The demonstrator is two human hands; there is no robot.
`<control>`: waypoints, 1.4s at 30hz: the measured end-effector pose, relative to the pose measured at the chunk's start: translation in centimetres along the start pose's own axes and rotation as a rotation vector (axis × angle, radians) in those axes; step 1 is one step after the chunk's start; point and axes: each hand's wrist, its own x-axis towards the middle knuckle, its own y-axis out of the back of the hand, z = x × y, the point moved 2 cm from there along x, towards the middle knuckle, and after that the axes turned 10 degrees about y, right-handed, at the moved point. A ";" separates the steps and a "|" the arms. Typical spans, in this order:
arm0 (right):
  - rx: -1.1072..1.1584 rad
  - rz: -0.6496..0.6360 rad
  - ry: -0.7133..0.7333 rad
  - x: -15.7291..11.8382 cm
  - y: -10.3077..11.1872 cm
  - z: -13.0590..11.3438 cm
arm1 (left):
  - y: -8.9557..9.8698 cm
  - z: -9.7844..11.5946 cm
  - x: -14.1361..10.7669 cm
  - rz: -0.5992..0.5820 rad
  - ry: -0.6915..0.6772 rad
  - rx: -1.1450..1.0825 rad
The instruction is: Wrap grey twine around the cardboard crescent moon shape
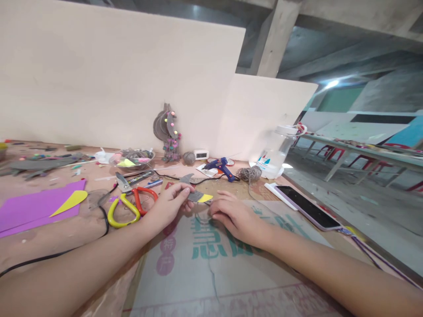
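Between the thumb and fingers of my left hand [176,200] is a small grey piece with a yellow tip [205,198]; its grey part looks ribbed, as if wrapped in yarn. My right hand [236,215] is beside the yellow tip, fingers curled in; what they hold, if anything, is too small to make out. Both hands are over a printed translucent sheet [185,281]. A grey, pointed shape [187,178] shows just beyond my left hand. A ball of grey yarn [249,174] lies past my right hand, with a loose strand trailing toward the sheet.
Scissors with yellow and red handles [124,210] lie left, near purple sheets [39,209] and a yellow cutout [71,201]. Behind are a bowl [132,158], a grey beaded ornament [168,132], a blue glue gun [222,167] and a water bottle [276,152]. A phone [307,207] lies right.
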 end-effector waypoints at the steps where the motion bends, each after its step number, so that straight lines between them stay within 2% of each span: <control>1: 0.001 0.000 -0.015 0.0 0.1 -0.2 | 0.0 0.0 0.0 0.000 -0.001 0.006; 7: 0.007 0.008 -0.210 -0.6 0.2 -0.4 | 0.0 -0.1 -0.1 0.002 -0.031 0.022; 11: 0.083 -0.052 -0.272 -0.7 0.2 -0.5 | 0.0 -0.2 -0.1 -0.008 -0.036 0.038; 15: 0.009 -0.132 -0.276 -0.5 0.1 -0.9 | 0.1 -0.1 -0.1 0.009 -0.031 0.034; 20: -0.107 -0.157 -0.261 -0.3 -0.3 -1.2 | 0.1 -0.2 -0.1 0.008 -0.030 0.050; 25: -0.097 -0.105 -0.167 -0.4 -0.3 -1.6 | 0.1 -0.5 0.0 0.004 -0.053 0.117; 28: -0.068 -0.029 -0.140 -0.4 0.2 -1.6 | 0.1 -0.5 0.0 0.007 -0.073 0.136; 32: -0.010 0.050 -0.253 -0.5 0.5 -1.2 | 0.1 -0.3 0.0 0.027 -0.084 0.137; 35: 0.097 -0.006 -0.316 -0.5 0.0 -1.0 | 0.1 -0.1 -0.3 0.048 -0.098 0.153; 39: 0.232 -0.041 -0.201 -0.3 -0.7 -1.5 | 0.0 0.3 -0.6 0.057 -0.130 0.215; 42: 0.187 -0.048 -0.121 -0.2 -0.8 -2.0 | -0.1 0.5 -0.7 0.047 -0.122 0.263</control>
